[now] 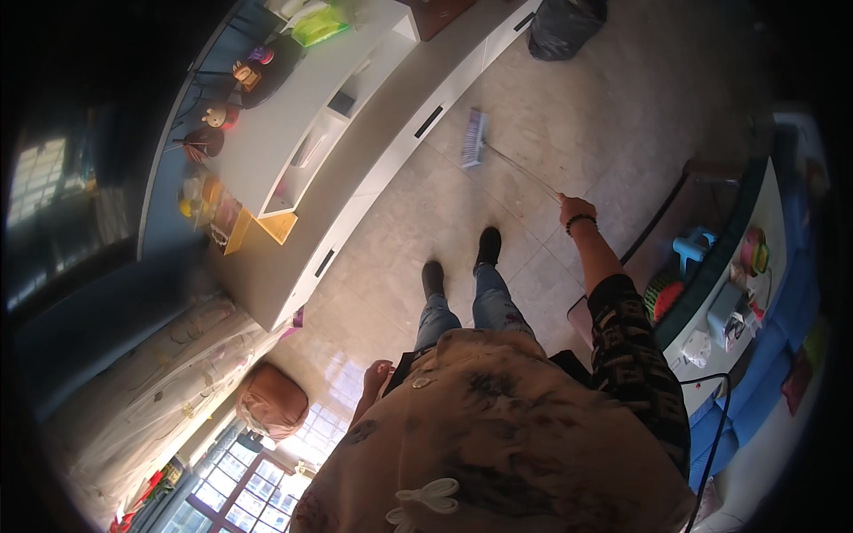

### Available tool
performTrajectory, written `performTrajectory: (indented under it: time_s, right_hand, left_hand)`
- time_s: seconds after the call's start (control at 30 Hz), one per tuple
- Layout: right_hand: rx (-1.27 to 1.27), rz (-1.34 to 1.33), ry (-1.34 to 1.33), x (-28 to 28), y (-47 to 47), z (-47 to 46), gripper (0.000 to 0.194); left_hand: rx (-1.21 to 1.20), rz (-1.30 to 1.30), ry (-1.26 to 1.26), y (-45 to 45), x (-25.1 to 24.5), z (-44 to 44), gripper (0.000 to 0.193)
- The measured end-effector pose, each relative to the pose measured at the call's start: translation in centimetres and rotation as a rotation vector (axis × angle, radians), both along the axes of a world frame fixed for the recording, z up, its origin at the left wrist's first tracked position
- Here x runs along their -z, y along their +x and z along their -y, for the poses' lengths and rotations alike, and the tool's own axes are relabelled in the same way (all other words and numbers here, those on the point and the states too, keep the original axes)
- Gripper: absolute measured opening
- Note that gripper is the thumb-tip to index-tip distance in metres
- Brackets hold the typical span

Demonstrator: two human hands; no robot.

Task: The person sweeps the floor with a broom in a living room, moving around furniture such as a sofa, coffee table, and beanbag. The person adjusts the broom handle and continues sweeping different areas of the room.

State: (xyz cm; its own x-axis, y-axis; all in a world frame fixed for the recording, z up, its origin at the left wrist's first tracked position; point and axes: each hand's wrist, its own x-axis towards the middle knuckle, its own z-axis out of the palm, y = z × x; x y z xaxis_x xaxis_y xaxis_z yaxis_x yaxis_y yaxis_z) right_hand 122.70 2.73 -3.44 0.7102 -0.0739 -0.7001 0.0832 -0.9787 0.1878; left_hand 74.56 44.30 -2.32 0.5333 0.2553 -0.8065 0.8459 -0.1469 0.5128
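Observation:
My right hand (577, 210), with a dark beaded bracelet at the wrist, grips the thin handle (523, 170) of a broom. The handle slants away to the broom head (474, 138), whose pale and purple bristles are at the tiled floor (533, 126) beside the white drawer fronts. Down at my side, near the waist, is my left hand (378, 375); nothing shows in it, and its fingers are too small and partly hidden to judge. Both my feet, in dark shoes (490, 245), stand on the tiles behind the broom.
A long low cabinet (393, 126) runs along the left, bearing figurines and a yellow box (238, 230). A black bag (566, 30) sits at the far end. On the right stands a table (700, 333) with a toy watermelon (663, 298); a brown pouf (272, 401) lies lower left.

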Motion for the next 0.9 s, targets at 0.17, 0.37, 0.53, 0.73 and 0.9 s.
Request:
performTrajectory:
  time_s: [0.17, 0.37, 0.53, 0.73, 0.9]
  right_hand:
    - [-0.034, 0.024, -0.073, -2.9, -1.5, 7.6, 0.037]
    - [-0.160, 0.035, 0.100, -6.5, -8.0, 8.2, 0.038]
    - [-0.308, 0.019, 0.339, -4.2, -13.2, 1.9, 0.035]
    - [-0.309, 0.006, 0.416, 3.0, -15.8, -10.2, 0.029]
    - [-0.240, 0.068, 0.340, 4.9, -14.0, -6.3, 0.033]
  left_hand:
    - [-0.115, -0.033, -0.111, 4.5, -0.4, -0.2, 0.020]
    - [-0.024, 0.008, -0.123, 4.7, 0.2, -0.4, 0.021]
    - [0.057, -0.032, -0.056, 5.4, -1.1, -1.0, 0.020]
    - [-0.164, -0.091, -0.073, 3.0, -1.1, -3.0, 0.020]
    - [-0.157, -0.105, -0.046, 1.8, -1.4, -4.2, 0.020]
